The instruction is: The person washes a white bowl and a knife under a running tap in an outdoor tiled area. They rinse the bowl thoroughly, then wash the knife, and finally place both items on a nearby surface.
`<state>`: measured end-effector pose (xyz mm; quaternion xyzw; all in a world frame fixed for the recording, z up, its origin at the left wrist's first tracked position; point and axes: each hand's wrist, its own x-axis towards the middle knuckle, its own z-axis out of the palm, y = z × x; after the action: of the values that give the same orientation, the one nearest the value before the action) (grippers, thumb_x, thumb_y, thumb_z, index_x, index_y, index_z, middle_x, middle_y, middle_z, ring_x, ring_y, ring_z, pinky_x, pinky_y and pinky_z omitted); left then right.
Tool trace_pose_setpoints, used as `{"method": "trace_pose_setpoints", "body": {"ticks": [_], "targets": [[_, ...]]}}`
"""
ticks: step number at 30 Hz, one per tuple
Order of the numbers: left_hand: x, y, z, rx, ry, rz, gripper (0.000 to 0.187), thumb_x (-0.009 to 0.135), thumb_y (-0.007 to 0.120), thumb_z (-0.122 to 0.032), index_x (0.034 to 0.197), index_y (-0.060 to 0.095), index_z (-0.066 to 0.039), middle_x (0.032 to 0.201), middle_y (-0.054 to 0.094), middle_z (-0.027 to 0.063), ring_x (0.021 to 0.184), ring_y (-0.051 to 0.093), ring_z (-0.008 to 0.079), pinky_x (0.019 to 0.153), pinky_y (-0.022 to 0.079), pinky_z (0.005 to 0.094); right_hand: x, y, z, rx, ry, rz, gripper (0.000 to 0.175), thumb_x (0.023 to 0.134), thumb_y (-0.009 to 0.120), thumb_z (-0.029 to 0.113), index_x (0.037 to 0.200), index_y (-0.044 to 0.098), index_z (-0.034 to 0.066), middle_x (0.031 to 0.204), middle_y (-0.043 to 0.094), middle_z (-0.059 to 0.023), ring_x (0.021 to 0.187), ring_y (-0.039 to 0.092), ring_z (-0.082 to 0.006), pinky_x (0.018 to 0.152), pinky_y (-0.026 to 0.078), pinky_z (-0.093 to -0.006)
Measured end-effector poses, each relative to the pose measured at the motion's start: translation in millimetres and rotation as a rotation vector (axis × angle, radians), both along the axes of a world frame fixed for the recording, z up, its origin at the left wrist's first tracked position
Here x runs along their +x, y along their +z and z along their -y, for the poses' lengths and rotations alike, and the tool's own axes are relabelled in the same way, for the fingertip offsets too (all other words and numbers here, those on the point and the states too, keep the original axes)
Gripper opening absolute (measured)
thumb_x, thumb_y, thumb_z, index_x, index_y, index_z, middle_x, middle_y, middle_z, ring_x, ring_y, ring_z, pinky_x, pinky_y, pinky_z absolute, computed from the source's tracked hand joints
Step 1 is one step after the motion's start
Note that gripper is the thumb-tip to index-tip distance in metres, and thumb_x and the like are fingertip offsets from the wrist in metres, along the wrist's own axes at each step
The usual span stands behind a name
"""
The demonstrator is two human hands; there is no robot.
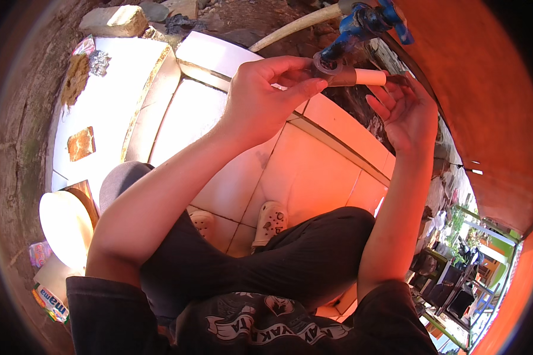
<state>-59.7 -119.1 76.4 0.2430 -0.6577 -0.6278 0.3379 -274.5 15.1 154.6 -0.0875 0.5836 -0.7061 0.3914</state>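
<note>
My left hand grips a dark translucent vessel with a round rim, its thumb along the near side. The rim sits right below the spout of a blue tap; I see no clear stream of water. A brown neck with a pale cylindrical handle points right from the vessel. At the handle's tip is my right hand, palm towards me, with its lower fingers loosely curled and apart. Its upper fingertips are at or behind the tip, so whether they hold it is unclear.
White tiles form a floor and raised ledge. On the ledge lie a brown fibrous scrubber, a silvery scouring pad and a brown piece. A white round object stands left. An orange sheet hangs right.
</note>
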Motion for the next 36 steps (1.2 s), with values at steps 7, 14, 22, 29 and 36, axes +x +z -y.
{"method": "trace_pose_setpoints", "body": {"ticks": [7, 14, 22, 29, 36], "targets": [[1.9, 4.7, 1.1, 0.007, 0.01, 0.026, 0.035, 0.091, 0.082, -0.024, 0.119, 0.076, -0.003, 0.093, 0.079, 0.0055, 0.087, 0.071, 0.0084, 0.078, 0.055, 0.0265, -0.8, -3.7, 4.1, -0.007, 0.032, 0.014, 0.036, 0.103, 0.054, 0.023, 0.106, 0.063, -0.0121, 0.107, 0.07, -0.0215, 0.099, 0.075, -0.0389, 0.081, 0.066, -0.0448], [-1.3, 9.1, -1.4, 0.03, 0.019, -0.023, 0.033, 0.093, 0.081, -0.02, 0.12, 0.076, -0.002, 0.098, 0.079, 0.0049, 0.091, 0.071, 0.0089, 0.078, 0.056, 0.0247, -12.3, -13.3, 0.4, -0.075, 0.083, 0.086, 0.037, 0.104, 0.052, 0.022, 0.105, 0.064, -0.0131, 0.106, 0.069, -0.0228, 0.101, 0.074, -0.0403, 0.082, 0.067, -0.0443], [-1.7, 13.0, -3.5, 0.046, 0.073, -0.015, 0.04, 0.094, 0.081, -0.019, 0.128, 0.072, 0.0, 0.104, 0.075, 0.0056, 0.097, 0.069, 0.0084, 0.073, 0.058, 0.0235, -8.9, -22.1, 2.8, -0.132, 0.077, 0.167, 0.036, 0.104, 0.049, 0.02, 0.107, 0.062, -0.0136, 0.105, 0.07, -0.0242, 0.101, 0.074, -0.0417, 0.082, 0.067, -0.043], [-5.0, 11.1, -3.9, -0.005, 0.079, -0.137, 0.042, 0.098, 0.075, -0.016, 0.133, 0.066, 0.006, 0.117, 0.07, 0.0113, 0.099, 0.069, 0.0143, 0.078, 0.061, 0.0283, 1.8, -28.4, 5.0, -0.119, 0.058, 0.188, 0.032, 0.105, 0.046, 0.018, 0.104, 0.059, -0.012, 0.106, 0.069, -0.0249, 0.107, 0.073, -0.0413, 0.085, 0.066, -0.0439], [-10.3, 8.6, -3.3, -0.017, 0.087, -0.145, 0.042, 0.096, 0.077, -0.013, 0.132, 0.066, 0.006, 0.114, 0.069, 0.0095, 0.103, 0.067, 0.0131, 0.078, 0.062, 0.0253, 8.7, -28.6, 11.4, -0.045, -0.013, 0.102, 0.03, 0.105, 0.045, 0.018, 0.107, 0.057, -0.0097, 0.104, 0.068, -0.0233, 0.103, 0.073, -0.0387, 0.084, 0.064, -0.0438]]}}
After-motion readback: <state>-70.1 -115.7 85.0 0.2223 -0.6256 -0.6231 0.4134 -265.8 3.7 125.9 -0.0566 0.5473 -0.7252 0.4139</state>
